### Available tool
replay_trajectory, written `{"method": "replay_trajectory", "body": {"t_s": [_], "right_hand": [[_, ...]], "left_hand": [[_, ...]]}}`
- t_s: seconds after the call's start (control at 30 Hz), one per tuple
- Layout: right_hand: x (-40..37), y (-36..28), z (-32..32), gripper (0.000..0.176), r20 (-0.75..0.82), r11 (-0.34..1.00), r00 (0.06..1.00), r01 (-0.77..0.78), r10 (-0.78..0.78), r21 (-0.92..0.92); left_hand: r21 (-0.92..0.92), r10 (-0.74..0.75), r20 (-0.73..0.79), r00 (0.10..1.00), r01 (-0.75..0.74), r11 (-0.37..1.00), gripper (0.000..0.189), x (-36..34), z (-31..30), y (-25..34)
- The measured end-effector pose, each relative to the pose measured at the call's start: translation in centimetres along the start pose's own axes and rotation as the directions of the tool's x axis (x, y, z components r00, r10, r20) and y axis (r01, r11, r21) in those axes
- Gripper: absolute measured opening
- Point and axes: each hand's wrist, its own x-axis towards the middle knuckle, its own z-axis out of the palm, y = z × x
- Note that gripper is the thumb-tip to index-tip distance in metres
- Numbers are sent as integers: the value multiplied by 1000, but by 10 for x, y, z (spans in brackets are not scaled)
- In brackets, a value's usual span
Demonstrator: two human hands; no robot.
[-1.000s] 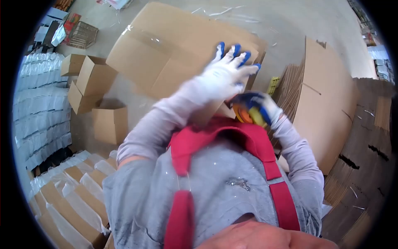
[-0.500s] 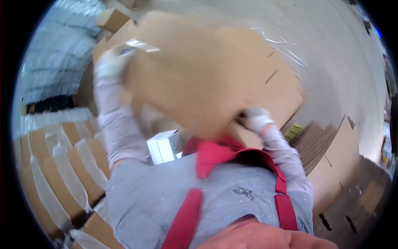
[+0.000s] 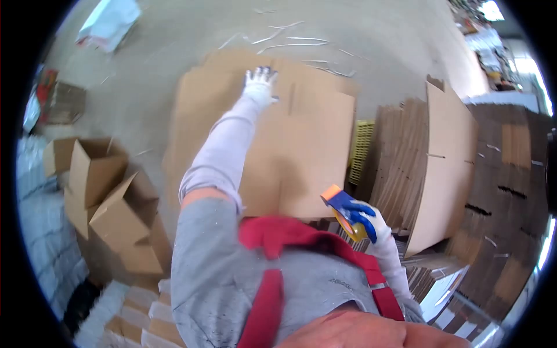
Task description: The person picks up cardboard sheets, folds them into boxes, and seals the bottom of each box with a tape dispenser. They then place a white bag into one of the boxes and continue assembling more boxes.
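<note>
A large flat cardboard sheet (image 3: 261, 156) lies in front of me, with slots cut in its far part. My left hand (image 3: 261, 86), in a white glove with dark fingertips, reaches across to its far part. Its fingers are spread and hold nothing. Close to my body on the right, my right hand (image 3: 371, 219), gloved in white and blue, is closed around a tape dispenser (image 3: 339, 200). The dispenser has an orange front, a blue body and a yellowish roll, and it is over the sheet's near right corner.
Flat cardboard sheets (image 3: 400, 156) stand on edge at right, beside a yellow plastic grid (image 3: 361, 148). Open cardboard boxes (image 3: 125, 214) pile up at left. White strap scraps (image 3: 290, 45) litter the floor ahead. Plastic-wrapped goods (image 3: 43, 191) stand far left.
Both hands were at a blurred, raised cardboard piece; now cardboard lies flat and my left hand is spread on it. The dispenser now shows clearly in my right hand. The view has swung left.
</note>
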Motion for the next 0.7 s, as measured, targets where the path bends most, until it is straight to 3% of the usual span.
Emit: {"method": "replay_trajectory", "body": {"t_s": [0.03,0.1,0.13,0.2,0.23,0.27,0.3,0.37,0.4,0.43,0.47,0.5,0.53,0.6,0.67,0.7], "right_hand": [[-20,5,-9,32,-112,996,994,-11,1,-87],[-54,26,-23,30,-272,1000,962,-22,25,17],[-69,32,-31,30,-282,1000,959,-18,22,18],[-81,46,-40,31,-404,995,915,54,-17,82],[-77,47,-47,31,-388,992,921,80,-35,100],[-74,46,-56,32,-430,993,899,113,-84,43],[-70,43,-66,32,-475,990,869,141,-135,-23],[-55,13,-89,31,-438,944,836,285,-331,-168],[-43,7,-103,31,-494,927,793,367,-357,-81],[-40,-25,-108,32,-466,900,772,405,-432,-164],[-38,-46,-113,32,-466,868,745,483,-476,-115],[-38,-58,-121,32,-461,841,724,531,-513,-104],[-42,-72,-120,31,-465,838,708,520,-531,-166],[-41,-85,-121,31,-451,823,691,512,-565,-248],[-45,-72,-120,31,-397,817,714,492,-577,-302],[-49,-72,-106,31,-404,838,736,449,-543,-310]], "left_hand": [[-5,-12,-8,1000,12,1000,84,24,14,2],[-40,5,229,973,4,999,81,43,17,8],[-41,15,224,975,-6,999,81,48,23,15],[43,14,423,906,-36,998,77,47,36,11],[54,85,131,988,-93,994,50,31,35,7],[-271,57,280,958,22,962,47,32,23,-7],[-554,87,413,907,174,814,45,32,4,-14],[-510,259,619,742,129,850,45,-4,-7,-12],[-554,276,615,738,156,818,51,-31,19,-17],[-600,302,604,738,171,782,57,-46,41,-22],[-584,282,599,750,169,794,57,-50,33,-26],[-515,161,395,905,73,854,63,-62,35,-25],[-420,56,149,987,12,907,70,-74,40,-24],[-207,-64,245,967,117,971,83,-53,-24,-14],[-66,-47,81,996,52,996,89,-22,-34,-14],[-21,-63,91,994,65,998,93,1,-30,-16]]}}
